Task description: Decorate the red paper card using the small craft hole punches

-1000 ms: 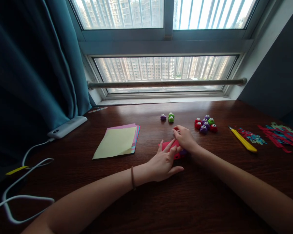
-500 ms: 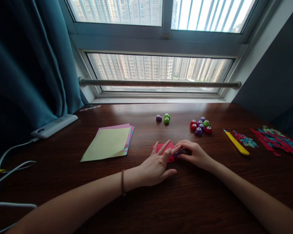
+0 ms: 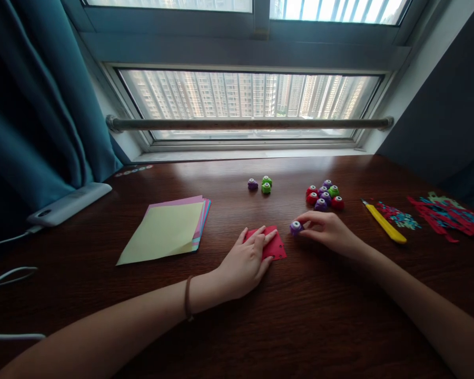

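My left hand (image 3: 243, 263) lies spread on a red paper piece (image 3: 275, 247), whose right part shows small holes near its edge. To the right, my right hand (image 3: 328, 231) pinches a small purple punch (image 3: 296, 227) between thumb and fingers, apart from the paper. Behind it sits a cluster of several red, purple and green punches, including a red one (image 3: 312, 198). A purple punch (image 3: 253, 184) and two green ones, the nearer one (image 3: 266, 188), stand farther back, beyond the red paper.
Coloured sheets (image 3: 164, 231) lie stacked at left. A white power strip (image 3: 69, 204) with a cable is by the curtain. At right are a yellow cutter (image 3: 386, 223), tiny paper bits (image 3: 398, 216) and red and blue strips (image 3: 450, 216). A window stands behind the table.
My right hand has drawn the purple punch off the red paper, up and to the right. My left hand stays on the paper, fingers closer together. The view has tilted down slightly.
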A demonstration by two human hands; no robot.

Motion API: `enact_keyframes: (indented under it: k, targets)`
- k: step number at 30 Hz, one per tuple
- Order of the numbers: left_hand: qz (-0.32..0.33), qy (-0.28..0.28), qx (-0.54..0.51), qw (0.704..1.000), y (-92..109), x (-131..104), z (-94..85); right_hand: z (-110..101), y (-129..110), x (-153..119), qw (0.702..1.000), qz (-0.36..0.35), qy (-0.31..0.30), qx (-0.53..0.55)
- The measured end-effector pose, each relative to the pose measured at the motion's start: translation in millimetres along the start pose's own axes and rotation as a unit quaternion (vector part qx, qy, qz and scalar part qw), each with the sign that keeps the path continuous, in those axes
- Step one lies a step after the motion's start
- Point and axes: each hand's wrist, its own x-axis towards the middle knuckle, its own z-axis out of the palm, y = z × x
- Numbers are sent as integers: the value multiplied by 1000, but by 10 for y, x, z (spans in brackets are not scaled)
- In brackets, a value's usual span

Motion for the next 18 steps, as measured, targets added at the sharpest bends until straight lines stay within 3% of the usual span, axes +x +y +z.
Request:
enact_keyframes:
  k: [4, 8, 11, 15, 18]
  targets:
    - [4, 7, -22, 1000, 4, -1, -10, -252, 150, 23, 992, 83, 75, -64]
    - [0, 25, -25, 999, -11, -10, -14, -416, 282, 11, 965, 155, 130, -167]
    - [-3, 31, -28, 999, -16, -18, -20, -473, 349, -8, 948, 157, 158, -227]
    - [-1, 32, -30, 999, -10, -21, -23, -460, 363, -19, 924, 158, 151, -313]
    - [-1, 30, -28, 999, -2, -24, -21, -351, 253, -27, 886, 134, 195, -398]
